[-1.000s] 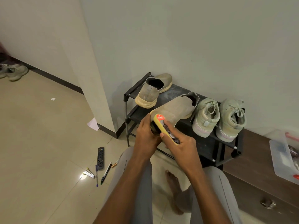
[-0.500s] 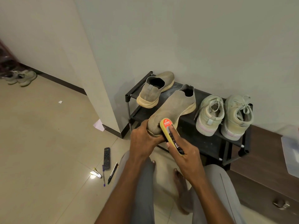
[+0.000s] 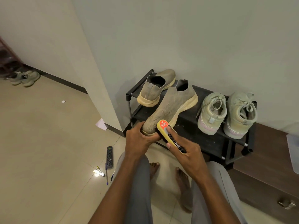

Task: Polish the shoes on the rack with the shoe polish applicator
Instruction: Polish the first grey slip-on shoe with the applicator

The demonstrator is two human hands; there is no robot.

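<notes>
"KIWI" in white on the orange-red tip label of the shoe polish applicator [image 3: 169, 135] in my right hand [image 3: 188, 152]; black label lower on its body has small print, too tiny to read; remote [image 3: 109, 157] btns on floor unreadable too

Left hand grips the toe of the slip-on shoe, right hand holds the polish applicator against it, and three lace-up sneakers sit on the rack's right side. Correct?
Not quite: the head view shows two lace-up sneakers on the rack, not three. The rest holds.
</notes>
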